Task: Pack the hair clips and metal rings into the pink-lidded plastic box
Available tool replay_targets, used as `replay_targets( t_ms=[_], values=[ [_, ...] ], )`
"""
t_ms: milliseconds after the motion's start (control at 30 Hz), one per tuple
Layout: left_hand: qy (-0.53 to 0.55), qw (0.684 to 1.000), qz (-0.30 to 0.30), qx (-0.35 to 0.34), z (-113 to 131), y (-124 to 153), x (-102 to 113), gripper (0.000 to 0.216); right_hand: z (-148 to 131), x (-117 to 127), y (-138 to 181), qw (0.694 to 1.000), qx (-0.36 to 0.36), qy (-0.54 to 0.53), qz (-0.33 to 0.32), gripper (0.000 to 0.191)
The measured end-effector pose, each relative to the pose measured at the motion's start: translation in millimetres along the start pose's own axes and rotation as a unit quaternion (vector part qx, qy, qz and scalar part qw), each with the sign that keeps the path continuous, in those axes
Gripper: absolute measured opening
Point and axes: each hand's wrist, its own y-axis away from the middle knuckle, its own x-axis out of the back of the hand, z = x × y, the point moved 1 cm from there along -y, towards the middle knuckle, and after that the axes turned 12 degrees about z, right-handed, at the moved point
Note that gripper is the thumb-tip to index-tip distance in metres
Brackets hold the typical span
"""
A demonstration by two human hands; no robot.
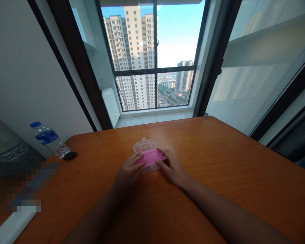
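A small clear plastic box [150, 168] with a pink inner tray [152, 157] stands on the wooden table. Its clear lid [145, 145] is flipped up at the far side, with the clasp tab pointing away from me. My left hand [130, 169] holds the box's left side, its fingers lying over the edge of the pink tray. On the opposite side, my right hand [173, 166] grips the right edge, thumb nearer to me and fingers at the far corner. The undersides of the fingers are hidden.
On the left edge of the table, a water bottle [49, 138] with a blue cap leans beside a small black round object [69, 156]. A white object [17, 222], partly blurred out, lies at the near left. Beyond the brown table [218, 159] is a window [156, 69].
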Motion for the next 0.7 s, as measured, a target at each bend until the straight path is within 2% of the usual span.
replay_targets(
  t_ms=[200,433,700],
  values=[
    [-0.025,0.999,-0.038,-0.014,-1.6,0.0,2.2,0.036,-0.1,-1.5,1.1,1.0,-0.001,0.004,-0.002,0.046],
    [-0.081,0.993,-0.056,-0.072,-3.0,-1.9,-2.6,0.047,2.6,-6.8,0.3,0.993,-0.102,-0.056,-0.003,0.043],
    [-0.098,0.986,-0.123,-0.058,-1.4,-0.3,-1.0,0.056,1.8,-11.6,-2.8,0.982,-0.158,-0.105,-0.012,0.041]
  ],
)
